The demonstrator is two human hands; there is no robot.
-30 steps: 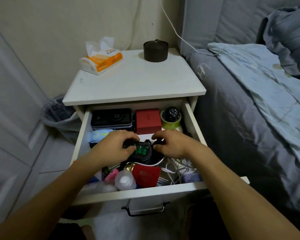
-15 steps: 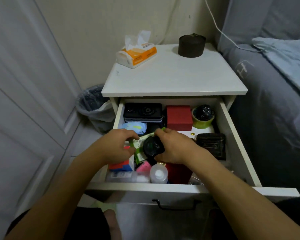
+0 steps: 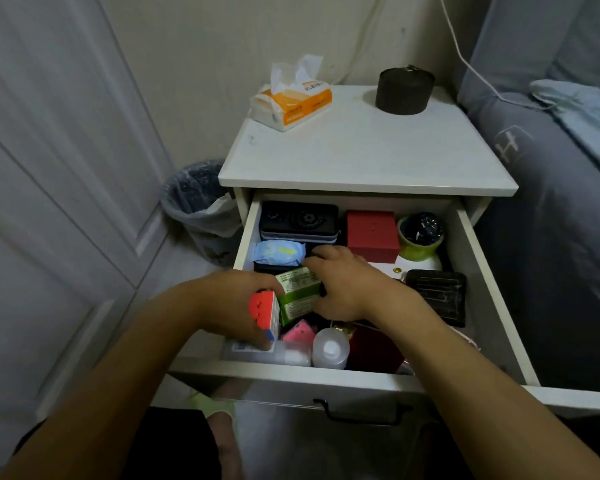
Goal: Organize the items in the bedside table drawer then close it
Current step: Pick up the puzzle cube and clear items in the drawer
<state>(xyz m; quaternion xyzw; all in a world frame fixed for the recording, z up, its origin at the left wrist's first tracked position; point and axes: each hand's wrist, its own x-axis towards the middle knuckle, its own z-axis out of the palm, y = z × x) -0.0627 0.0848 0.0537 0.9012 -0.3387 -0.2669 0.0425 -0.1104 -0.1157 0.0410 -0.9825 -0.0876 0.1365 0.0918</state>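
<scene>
Two cardboard boxes: left hand (image 3: 234, 304) grips red-white box (image 3: 265, 315), green box (image 3: 298, 294) beside.

Two bare forearms, sleeveless up to the frame edge; left hand (image 3: 236, 306) and right hand (image 3: 347, 282) ungloved, without rings, watch or bands. Dark shorts (image 3: 174, 445) at lower left. Pale green sock (image 3: 212, 405) on one foot.
</scene>
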